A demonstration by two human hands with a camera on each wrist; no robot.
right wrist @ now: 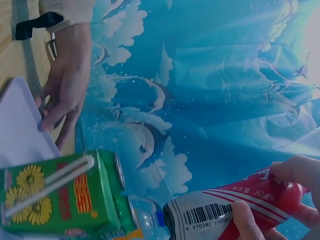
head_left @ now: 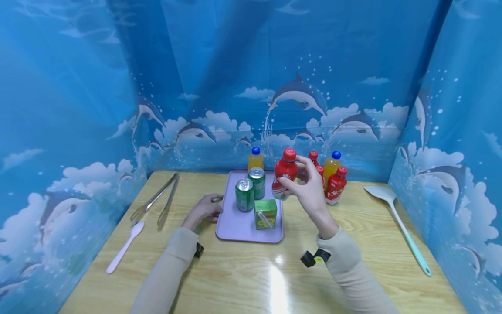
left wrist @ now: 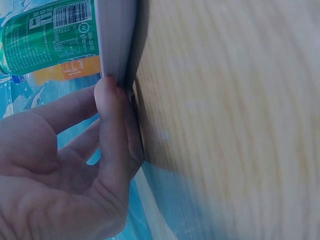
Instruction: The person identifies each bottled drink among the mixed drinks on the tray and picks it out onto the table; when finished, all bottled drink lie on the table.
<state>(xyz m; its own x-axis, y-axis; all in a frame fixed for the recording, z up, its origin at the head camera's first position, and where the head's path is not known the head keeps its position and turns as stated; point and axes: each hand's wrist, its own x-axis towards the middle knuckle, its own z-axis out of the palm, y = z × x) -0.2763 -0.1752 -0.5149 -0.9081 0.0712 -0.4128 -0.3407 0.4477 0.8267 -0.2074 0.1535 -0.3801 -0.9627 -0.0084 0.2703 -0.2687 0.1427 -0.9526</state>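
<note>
My right hand (head_left: 311,192) grips a red drink bottle (head_left: 285,170) with a red cap, held up above the far right part of the lilac tray (head_left: 235,229). Its printed label and barcode show in the right wrist view. The left hand (head_left: 205,210) holds the tray's left rim, thumb (left wrist: 109,125) and fingers at the edge. Two green cans (head_left: 245,196) stand on the tray, one behind the other. A green juice box (head_left: 265,214) with a white straw on its front stands at the near right part of the tray.
An orange drink bottle (head_left: 256,159) with a blue cap stands at the far tray edge. Right of the tray are more red bottles (head_left: 336,186) and another orange drink bottle (head_left: 332,163). Tongs (head_left: 157,198) and a pink spoon (head_left: 125,248) lie left, a spatula (head_left: 400,218) right.
</note>
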